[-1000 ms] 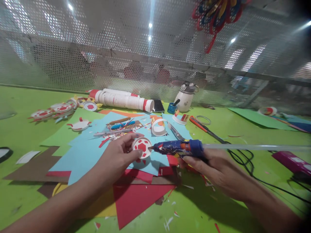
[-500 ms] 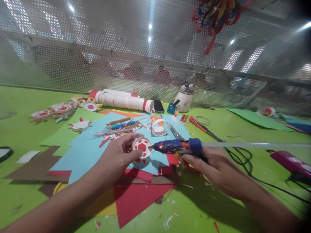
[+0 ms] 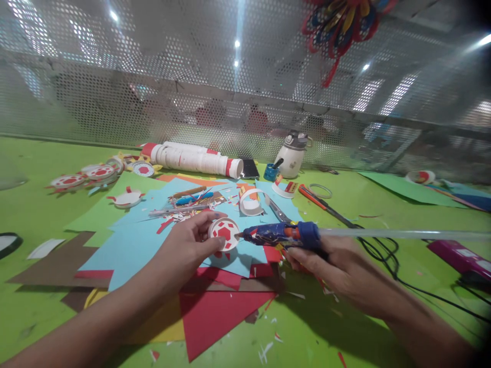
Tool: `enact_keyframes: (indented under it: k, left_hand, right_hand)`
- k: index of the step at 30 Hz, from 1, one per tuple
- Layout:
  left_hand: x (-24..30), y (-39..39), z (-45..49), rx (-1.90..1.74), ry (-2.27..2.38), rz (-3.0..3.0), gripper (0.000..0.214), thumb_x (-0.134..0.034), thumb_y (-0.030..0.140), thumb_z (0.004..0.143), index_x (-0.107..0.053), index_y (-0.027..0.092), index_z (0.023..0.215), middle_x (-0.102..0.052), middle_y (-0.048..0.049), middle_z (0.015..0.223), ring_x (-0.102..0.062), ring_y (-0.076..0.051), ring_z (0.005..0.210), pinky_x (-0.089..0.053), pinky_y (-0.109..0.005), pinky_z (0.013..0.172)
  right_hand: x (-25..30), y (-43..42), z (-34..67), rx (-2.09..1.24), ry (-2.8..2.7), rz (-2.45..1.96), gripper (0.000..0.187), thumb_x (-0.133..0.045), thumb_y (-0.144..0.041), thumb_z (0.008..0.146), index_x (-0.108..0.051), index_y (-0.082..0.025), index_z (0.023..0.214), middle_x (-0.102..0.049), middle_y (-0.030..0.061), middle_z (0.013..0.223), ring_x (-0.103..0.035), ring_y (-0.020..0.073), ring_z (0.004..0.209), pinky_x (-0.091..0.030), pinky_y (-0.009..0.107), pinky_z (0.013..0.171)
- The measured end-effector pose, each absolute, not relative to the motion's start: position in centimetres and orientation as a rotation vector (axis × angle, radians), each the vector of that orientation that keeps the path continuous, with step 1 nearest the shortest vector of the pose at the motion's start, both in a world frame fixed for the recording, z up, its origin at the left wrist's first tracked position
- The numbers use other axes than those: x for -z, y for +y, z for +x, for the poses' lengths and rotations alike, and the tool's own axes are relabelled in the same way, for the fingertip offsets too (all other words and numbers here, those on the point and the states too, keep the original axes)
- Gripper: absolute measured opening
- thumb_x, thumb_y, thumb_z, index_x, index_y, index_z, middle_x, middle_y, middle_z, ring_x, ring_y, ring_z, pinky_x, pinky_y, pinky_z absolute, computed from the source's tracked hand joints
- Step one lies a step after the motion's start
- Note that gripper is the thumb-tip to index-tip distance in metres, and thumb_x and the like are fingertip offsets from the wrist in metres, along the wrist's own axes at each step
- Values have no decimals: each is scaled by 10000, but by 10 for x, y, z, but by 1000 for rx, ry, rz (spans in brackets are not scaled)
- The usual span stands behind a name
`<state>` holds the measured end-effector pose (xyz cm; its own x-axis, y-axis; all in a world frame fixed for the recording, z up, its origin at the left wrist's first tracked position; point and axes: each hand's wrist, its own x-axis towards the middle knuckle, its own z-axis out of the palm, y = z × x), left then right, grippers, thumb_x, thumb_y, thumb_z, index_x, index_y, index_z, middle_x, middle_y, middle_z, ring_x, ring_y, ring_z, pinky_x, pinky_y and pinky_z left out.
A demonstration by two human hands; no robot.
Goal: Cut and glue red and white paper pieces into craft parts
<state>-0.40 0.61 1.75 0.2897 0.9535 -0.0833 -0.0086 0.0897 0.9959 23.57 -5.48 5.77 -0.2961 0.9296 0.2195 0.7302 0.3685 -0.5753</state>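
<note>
My left hand [image 3: 195, 236] is closed on a small round paper cup base [image 3: 230, 231], its white face tilted toward me with red paper pieces on it. My right hand [image 3: 326, 260] grips a blue hot glue gun [image 3: 284, 234] with a long clear glue stick [image 3: 387, 233] out of its back. The gun's nozzle points left and is at the right rim of the cup base; whether it touches cannot be made out. Beyond my left hand lie a blue pen [image 3: 194, 198], paper scraps and a curled white paper strip [image 3: 251, 202].
Coloured paper sheets [image 3: 130, 250] spread over the green table [image 3: 326, 327]. Behind them lie stacked paper cups [image 3: 187, 159], a phone [image 3: 249, 168] and a white bottle [image 3: 290, 156]. Decorated paper discs [image 3: 100, 173] sit at left. A black cable [image 3: 418, 291] and an orange-handled tool [image 3: 318, 199] are at right.
Both hands stay almost still. The glue gun has dipped very slightly, its nozzle still at the cup base's right rim.
</note>
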Motion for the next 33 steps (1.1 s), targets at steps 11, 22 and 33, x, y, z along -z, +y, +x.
enact_keyframes:
  k: [11, 22, 33]
  left_hand:
    - [-14, 9, -5, -930, 1023, 1219, 445, -740, 224, 648, -614, 155, 1069, -686, -54, 830, -625, -161, 653, -497, -296, 636]
    - [-17, 8, -4, -939, 1064, 1208, 415, -735, 203, 639, -632, 156, 1039, -675, -37, 805, -600, -146, 654, -491, -280, 633]
    - [-18, 7, -6, -918, 1035, 1242, 433, -738, 211, 645, -625, 157, 1060, -693, -58, 827, -615, -164, 635, -475, -298, 629]
  right_hand:
    - [-55, -55, 237, -399, -2230, -1322, 216, -489, -316, 948, -655, -221, 848, -677, -7, 747, -607, 146, 643, -459, 220, 551]
    - [-56, -56, 236, -434, -2320, -1296, 210, -449, -337, 983, -622, -248, 1064, -691, 17, 1030, -623, 171, 881, -478, 262, 760]
    - [-57, -53, 236, -302, -2200, -1270, 192, -483, -320, 957, -636, -224, 890, -688, 16, 797, -630, 166, 680, -512, 269, 632]
